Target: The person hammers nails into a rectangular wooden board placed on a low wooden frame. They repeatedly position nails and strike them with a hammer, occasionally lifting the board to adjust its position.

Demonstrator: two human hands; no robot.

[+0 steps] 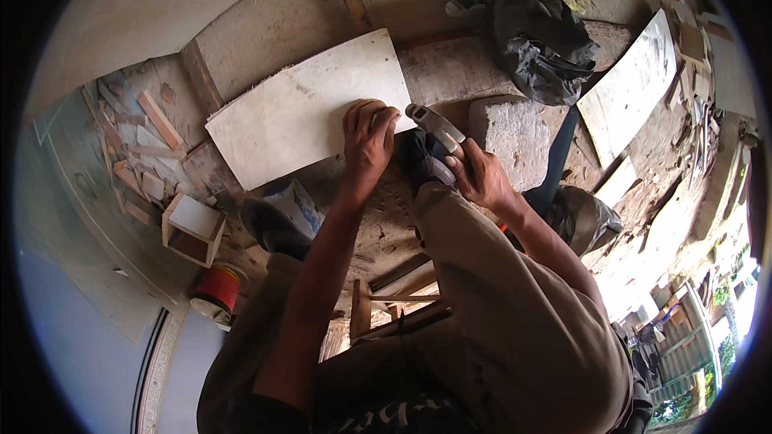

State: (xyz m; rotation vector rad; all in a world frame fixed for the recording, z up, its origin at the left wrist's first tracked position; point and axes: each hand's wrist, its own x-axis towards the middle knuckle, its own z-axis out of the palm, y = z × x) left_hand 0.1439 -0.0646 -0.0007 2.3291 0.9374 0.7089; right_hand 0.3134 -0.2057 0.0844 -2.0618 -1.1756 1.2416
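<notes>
Your left hand (370, 137) sits at the right end of the pale wooden board (281, 112), fingers curled; you can't tell from this view whether they pinch anything. Your right hand (481, 175) is wrapped around the hammer (437, 124), its grey head just beside the board's right edge. The board lies in front of your feet, with a stone block (511, 137) to the hammer's right.
</notes>
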